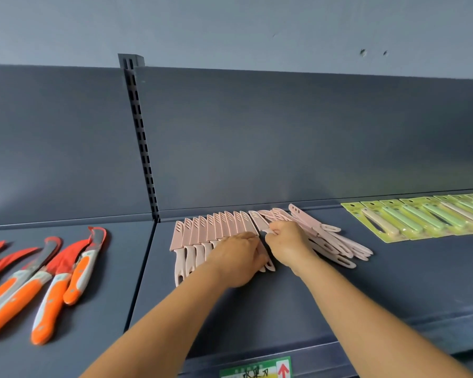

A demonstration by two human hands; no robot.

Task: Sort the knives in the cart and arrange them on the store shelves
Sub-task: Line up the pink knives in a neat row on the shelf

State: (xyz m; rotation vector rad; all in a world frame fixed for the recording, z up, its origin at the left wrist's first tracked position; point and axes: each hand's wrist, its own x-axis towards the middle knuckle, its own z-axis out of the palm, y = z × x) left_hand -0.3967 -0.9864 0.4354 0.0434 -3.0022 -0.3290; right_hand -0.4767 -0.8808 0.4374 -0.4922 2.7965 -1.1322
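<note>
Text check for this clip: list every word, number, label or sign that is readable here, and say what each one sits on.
"水果刀", handwritten, partly cut off by the picture's lower edge: on the green shelf label at the shelf's front edge.
Red upward arrow, a sign and no word: on the white right end of that label.
Green knife packs: any print is too small to read.
Pink knives and orange-handled knives: no readable text.

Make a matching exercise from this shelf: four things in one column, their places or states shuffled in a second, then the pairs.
1. pink knives row
2. pink knives pile
3. orange-handled knives
4. green carded knives

A. far right, in packaging
B. loose heap beside right hand
C. left shelf section
D. neat, side by side, under left hand

Pairs: 1-D, 2-B, 3-C, 4-A
</note>
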